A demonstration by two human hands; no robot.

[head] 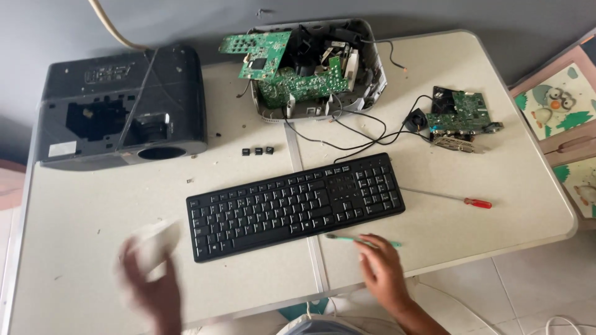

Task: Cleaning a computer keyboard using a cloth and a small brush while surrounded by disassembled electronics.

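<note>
Keycaps (257, 151), three loose ones lying far of the black keyboard (295, 205), could be swept off the bench (490, 186) by a careless pass. A pale cloth (154, 245) is gripped in the blurred left hand (149, 282); a teal brush (360, 239) is pinched by the right hand (382, 267) at the keyboard's near edge.

Folding table (496, 124) — off-white, centre seam running front to back — standing against a grey wall (186, 18). Pale tiled floor (534, 285) showing at lower right; soft, even light falling.
</note>
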